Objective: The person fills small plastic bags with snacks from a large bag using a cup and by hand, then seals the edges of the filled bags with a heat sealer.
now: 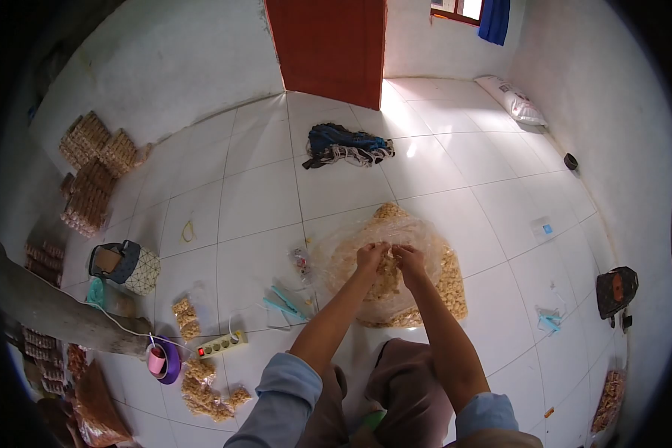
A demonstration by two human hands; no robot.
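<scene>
Both hands are close together over a large clear plastic bag (336,250) of pale, snack-like pieces on the tiled floor. My left hand (369,255) pinches the top edge of a small clear bag (384,280) partly filled with the same pieces. Opposite it, my right hand (409,260) has its fingers closed on the other side of that top edge. The small bag hangs below the fingers, over the heap. More loose-looking pieces (449,287) show at the right side of the large bag.
Left of the legs lie a power strip (222,343), a turquoise tool (285,302), a purple bowl (170,362) and filled bags (205,392). Stacked packs (89,194) stand by the left wall. A dark bundle (343,143) lies ahead, near the red door (328,48).
</scene>
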